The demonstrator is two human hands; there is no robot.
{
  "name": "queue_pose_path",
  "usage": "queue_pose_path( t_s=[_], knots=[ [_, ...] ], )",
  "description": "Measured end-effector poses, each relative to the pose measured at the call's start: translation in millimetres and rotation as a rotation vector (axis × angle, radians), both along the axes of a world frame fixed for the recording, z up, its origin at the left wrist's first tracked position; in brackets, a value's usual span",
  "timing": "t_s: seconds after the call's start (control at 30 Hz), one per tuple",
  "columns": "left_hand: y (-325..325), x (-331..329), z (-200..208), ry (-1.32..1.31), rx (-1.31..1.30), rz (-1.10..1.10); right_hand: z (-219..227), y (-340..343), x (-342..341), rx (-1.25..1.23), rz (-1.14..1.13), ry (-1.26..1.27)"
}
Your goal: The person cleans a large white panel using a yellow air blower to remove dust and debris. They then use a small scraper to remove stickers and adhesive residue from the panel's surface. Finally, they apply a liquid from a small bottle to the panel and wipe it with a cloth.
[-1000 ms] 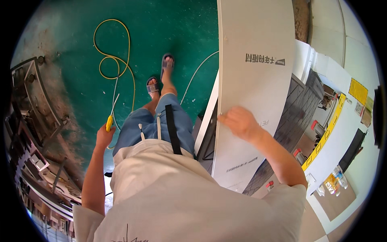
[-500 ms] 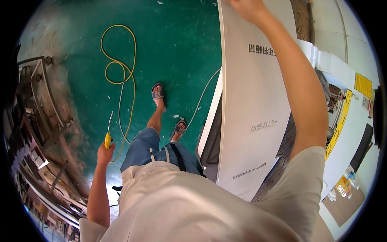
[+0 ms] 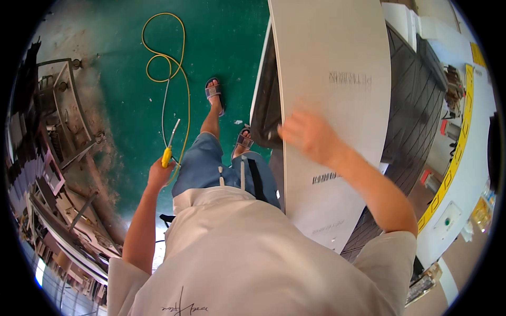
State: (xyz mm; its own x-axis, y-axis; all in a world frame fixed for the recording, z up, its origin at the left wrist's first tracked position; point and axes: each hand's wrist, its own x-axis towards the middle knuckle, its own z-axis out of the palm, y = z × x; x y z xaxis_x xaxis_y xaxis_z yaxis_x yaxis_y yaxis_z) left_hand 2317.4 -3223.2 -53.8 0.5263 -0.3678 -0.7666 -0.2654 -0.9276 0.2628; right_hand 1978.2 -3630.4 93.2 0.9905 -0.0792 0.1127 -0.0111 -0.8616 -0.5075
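My left hand [image 3: 159, 174] hangs at my side, closed around the yellow handle of an air blow gun [image 3: 168, 150] whose thin metal nozzle points forward. A yellow hose [image 3: 166, 68] runs from it across the green floor. My right hand [image 3: 308, 134] lies flat, fingers spread, on a long pale grey panel [image 3: 337, 63] that stretches away in front of me. It is blurred by motion. The panel rests on a dark ribbed table [image 3: 416, 105]. My sandalled feet show below on the floor.
A dusty metal rack with frames and scrap [image 3: 58, 137] stands along the left. On the right a white bench with a yellow strip [image 3: 458, 137] carries small tools and bottles. Green painted floor [image 3: 116, 116] lies ahead between rack and table.
My right hand came back from the far end of the panel to a spot near my body. I stepped forward; the left hand kept hold of the blow gun.
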Motion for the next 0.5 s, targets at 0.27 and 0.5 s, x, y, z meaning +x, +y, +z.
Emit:
queue_pose_path(
  t_s=[0.27,0.5],
  knots=[
    [83,-115,12,0.021,0.045,-0.001,1,91,-80,0.15,-0.212,-0.013],
    [133,-145,58,-0.023,-0.062,0.019,-21,-87,55,-0.06,-0.668,-0.132]
  ],
)
